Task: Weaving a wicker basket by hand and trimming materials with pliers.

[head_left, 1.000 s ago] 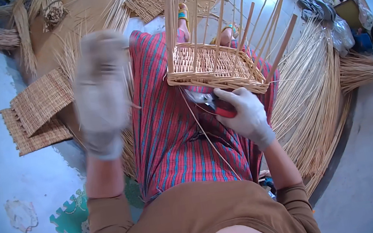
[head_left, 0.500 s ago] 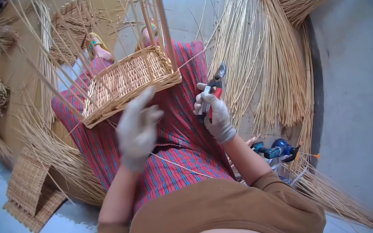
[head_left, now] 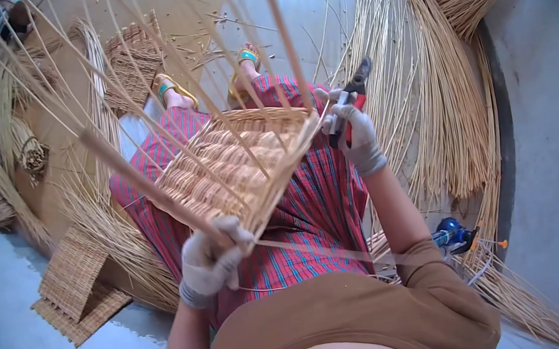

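Observation:
On my lap rests a partly woven wicker basket, tilted, with upright stakes rising from its edges. My gloved left hand is closed round its near left corner, at the foot of a thick stake. My gloved right hand holds a pair of pruning shears with dark blades and red and silver handles. It is beside the basket's right corner, and whether its fingers touch the rim I cannot tell. A pale cane strand, blurred, stretches rightward from near my left hand across my lap.
A large spread of loose cane lies on the floor to the right. More cane bundles are at the left, near woven mats. A blue and black tool sits by my right elbow.
My left hand has come down onto the basket's near left corner. The basket has turned and tilted, its near left corner closer to me. My right hand, with the shears, has moved up toward its right corner.

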`<action>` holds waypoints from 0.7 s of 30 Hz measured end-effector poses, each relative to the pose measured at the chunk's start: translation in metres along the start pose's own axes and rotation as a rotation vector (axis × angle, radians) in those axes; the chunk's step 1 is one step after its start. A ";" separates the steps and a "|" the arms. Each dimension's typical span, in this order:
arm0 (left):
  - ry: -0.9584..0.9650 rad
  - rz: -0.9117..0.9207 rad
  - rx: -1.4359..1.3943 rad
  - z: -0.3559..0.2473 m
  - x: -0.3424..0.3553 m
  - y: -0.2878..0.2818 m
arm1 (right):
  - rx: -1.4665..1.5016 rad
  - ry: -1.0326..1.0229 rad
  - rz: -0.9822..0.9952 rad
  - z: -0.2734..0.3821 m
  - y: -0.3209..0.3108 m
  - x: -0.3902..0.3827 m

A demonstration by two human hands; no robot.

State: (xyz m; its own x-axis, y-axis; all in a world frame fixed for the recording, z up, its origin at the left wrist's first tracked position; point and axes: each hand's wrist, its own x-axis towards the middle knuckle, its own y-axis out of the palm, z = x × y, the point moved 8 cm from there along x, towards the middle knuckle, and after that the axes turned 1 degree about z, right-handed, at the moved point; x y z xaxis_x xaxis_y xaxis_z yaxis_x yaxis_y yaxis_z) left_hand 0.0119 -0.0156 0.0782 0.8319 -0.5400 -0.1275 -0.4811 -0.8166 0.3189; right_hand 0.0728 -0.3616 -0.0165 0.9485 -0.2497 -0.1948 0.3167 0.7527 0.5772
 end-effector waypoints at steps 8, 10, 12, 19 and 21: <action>-0.003 -0.306 0.196 0.029 0.038 -0.089 | -0.217 -0.153 -0.065 -0.004 0.021 -0.039; 0.044 -0.341 0.207 0.035 0.047 -0.105 | -0.216 -0.183 -0.025 -0.014 0.033 -0.047; 0.157 -0.444 0.236 0.027 0.040 -0.121 | -0.238 -0.106 0.045 -0.031 0.048 -0.052; 0.479 -0.437 1.706 -0.005 0.048 -0.027 | -0.886 -0.258 0.382 -0.027 0.079 -0.086; 0.462 -0.186 1.791 0.016 0.084 0.012 | -1.213 -0.495 0.499 -0.011 0.087 -0.112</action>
State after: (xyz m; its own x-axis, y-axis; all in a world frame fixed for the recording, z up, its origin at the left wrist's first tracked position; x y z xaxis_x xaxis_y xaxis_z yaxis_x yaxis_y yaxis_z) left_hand 0.0716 -0.0739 0.0564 0.7533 -0.5895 0.2916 0.1876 -0.2324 -0.9544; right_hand -0.0060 -0.2614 0.0466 0.9420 0.2018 0.2681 -0.0077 0.8119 -0.5838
